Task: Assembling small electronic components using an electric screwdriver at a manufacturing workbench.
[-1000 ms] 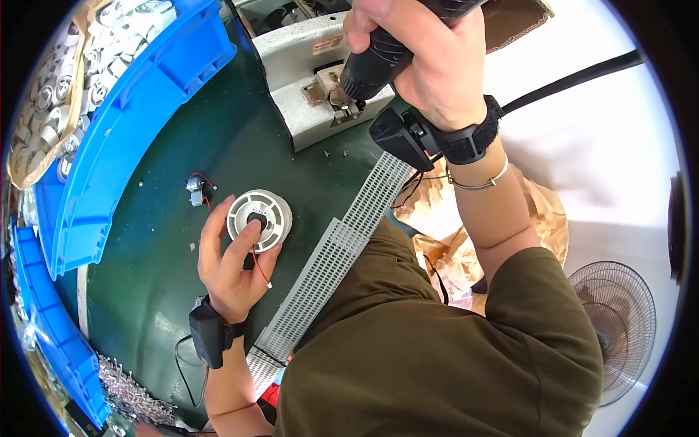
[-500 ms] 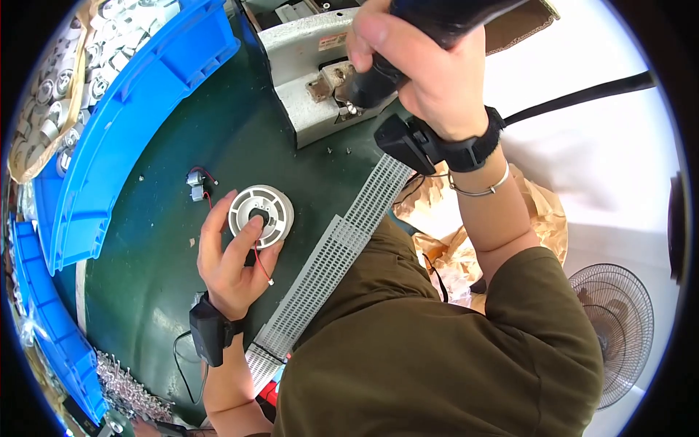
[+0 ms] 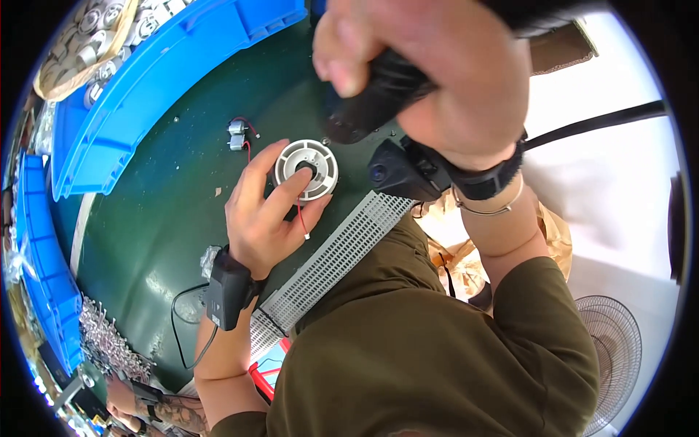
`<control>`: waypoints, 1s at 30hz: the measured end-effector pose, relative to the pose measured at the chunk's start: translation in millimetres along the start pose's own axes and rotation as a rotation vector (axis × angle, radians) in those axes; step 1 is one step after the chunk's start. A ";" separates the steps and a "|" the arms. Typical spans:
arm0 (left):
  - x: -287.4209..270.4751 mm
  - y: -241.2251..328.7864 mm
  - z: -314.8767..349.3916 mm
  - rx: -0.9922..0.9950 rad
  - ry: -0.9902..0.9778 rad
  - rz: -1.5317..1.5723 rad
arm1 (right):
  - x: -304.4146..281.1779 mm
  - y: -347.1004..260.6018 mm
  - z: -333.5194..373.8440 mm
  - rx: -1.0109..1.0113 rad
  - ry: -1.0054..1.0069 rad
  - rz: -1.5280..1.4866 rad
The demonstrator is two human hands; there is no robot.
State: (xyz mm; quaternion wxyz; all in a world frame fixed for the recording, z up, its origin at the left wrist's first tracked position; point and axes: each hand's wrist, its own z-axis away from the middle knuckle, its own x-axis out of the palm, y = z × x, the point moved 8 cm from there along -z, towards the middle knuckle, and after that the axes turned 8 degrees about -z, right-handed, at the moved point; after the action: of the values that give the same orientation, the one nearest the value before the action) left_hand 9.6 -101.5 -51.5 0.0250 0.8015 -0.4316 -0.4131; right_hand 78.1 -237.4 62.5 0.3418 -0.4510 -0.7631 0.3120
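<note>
My left hand point(image 3: 255, 207) grips a round white plastic housing point(image 3: 330, 173) with open slots, near the middle of the green bench. One finger presses on the dark piece at its centre. A thin red wire point(image 3: 301, 215) with a white plug hangs from it. Closed around a black power screwdriver point(image 3: 386, 91), my right hand point(image 3: 473, 80) is above and to the right of the housing, blurred by motion. The tool's front end comes close to the housing's upper right rim. Whether its tip touches the housing, I cannot tell.
Two small motors point(image 3: 237, 135) with red wires lie beyond my left hand. A blue bin point(image 3: 182, 73) stands far left, near bagged white parts point(image 3: 91, 51). A white perforated strip point(image 3: 338, 244) runs along the bench edge. Wired parts point(image 3: 109, 339) and another person's hand point(image 3: 120, 397) are lower left.
The screwdriver in my right hand has left the metal block with screws and come toward the housing. My left hand still grips the housing. The whole view has shifted.
</note>
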 end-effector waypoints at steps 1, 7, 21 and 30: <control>0.3 2.3 -0.9 0.005 0.001 0.010 | 10.9 -9.2 -5.1 -0.327 -0.236 0.114; -2.4 -0.8 1.1 -0.029 0.001 0.002 | 20.6 13.9 8.1 0.202 -0.013 -0.167; -1.1 0.2 0.4 -0.043 -0.007 -0.002 | 16.8 25.0 3.5 0.140 -0.050 -0.096; 1.5 -5.4 2.9 -0.089 -0.025 0.059 | 27.1 23.7 4.1 0.117 -0.136 0.048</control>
State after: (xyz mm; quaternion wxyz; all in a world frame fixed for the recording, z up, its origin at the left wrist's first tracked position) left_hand 11.6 -98.2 -56.6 0.0675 0.7813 -0.4365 -0.4409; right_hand 76.4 -204.2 48.1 0.3076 -0.4261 -0.7541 0.3939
